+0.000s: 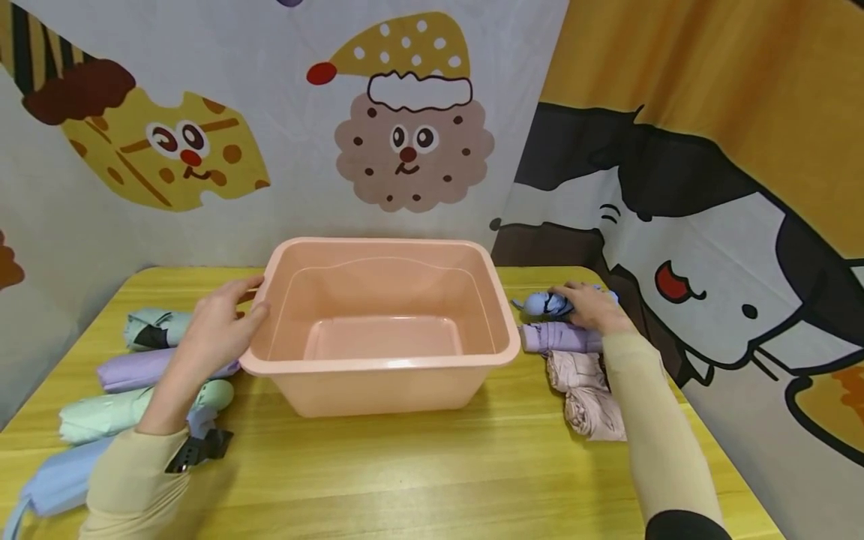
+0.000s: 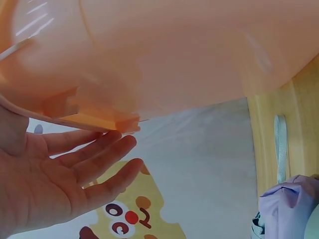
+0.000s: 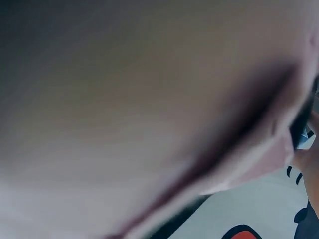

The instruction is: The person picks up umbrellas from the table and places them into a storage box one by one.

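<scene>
A pale pink plastic basin (image 1: 385, 365) stands in the middle of the table with nothing inside. My left hand (image 1: 223, 322) touches its left rim; in the left wrist view the fingers (image 2: 107, 154) of that hand extend loosely along the rim's underside. At the back right, my right hand (image 1: 594, 306) holds a folded blue umbrella (image 1: 538, 304) from above, covering its middle. A folded purple umbrella (image 1: 556, 337) lies just in front of it, then dusty-pink folded umbrellas (image 1: 594, 409). The right wrist view is mostly blocked by a blurred close surface.
Several folded umbrellas lie in a column on the left: teal (image 1: 172, 326), purple (image 1: 135, 370), mint green (image 1: 101, 415) and blue (image 1: 64, 480), partly behind my left arm. The wooden table (image 1: 405, 480) meets a cartoon-printed cloth (image 1: 290, 187) at the back and right.
</scene>
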`<move>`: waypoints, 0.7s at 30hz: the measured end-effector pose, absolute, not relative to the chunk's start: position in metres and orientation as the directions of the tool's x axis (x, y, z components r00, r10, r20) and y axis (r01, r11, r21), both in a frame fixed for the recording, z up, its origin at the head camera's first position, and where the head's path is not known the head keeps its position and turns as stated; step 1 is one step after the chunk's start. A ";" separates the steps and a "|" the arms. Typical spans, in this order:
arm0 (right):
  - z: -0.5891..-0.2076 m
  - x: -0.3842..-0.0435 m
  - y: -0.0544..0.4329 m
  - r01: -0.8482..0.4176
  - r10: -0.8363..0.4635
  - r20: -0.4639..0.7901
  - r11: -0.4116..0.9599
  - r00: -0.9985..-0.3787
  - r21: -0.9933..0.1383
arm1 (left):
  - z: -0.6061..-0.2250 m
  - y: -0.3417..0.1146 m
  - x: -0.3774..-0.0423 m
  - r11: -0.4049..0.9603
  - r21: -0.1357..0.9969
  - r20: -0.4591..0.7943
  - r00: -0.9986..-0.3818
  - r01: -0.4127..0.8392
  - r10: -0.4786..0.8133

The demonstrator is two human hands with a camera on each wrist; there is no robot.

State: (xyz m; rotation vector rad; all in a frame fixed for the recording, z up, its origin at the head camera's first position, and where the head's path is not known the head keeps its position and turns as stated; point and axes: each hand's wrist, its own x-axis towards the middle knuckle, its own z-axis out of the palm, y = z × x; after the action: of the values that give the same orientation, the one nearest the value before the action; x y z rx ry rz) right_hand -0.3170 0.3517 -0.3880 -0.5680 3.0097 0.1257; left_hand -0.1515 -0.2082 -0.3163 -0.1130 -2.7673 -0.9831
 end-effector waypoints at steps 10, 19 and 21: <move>-0.363 -0.312 0.340 -0.347 -0.352 0.075 0.935 -0.933 0.077 | -0.317 -0.207 -0.152 0.769 0.626 0.223 -0.975 0.130 -0.017; -0.346 -0.310 0.324 -0.376 -0.403 0.298 0.915 -0.866 0.146 | -0.318 -0.207 -0.151 0.751 0.648 0.216 -0.976 0.128 -0.020; -0.342 -0.309 0.320 -0.390 -0.423 0.362 0.906 -0.831 0.163 | -0.317 -0.206 -0.150 0.748 0.652 0.212 -0.977 0.126 -0.020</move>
State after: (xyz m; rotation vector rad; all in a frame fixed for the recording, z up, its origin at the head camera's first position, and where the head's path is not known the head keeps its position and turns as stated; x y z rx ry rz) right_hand -0.3087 0.3203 -0.3416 -0.7678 3.4534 0.1492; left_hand -0.1503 -0.2059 -0.3173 -0.0846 -2.7410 -1.0443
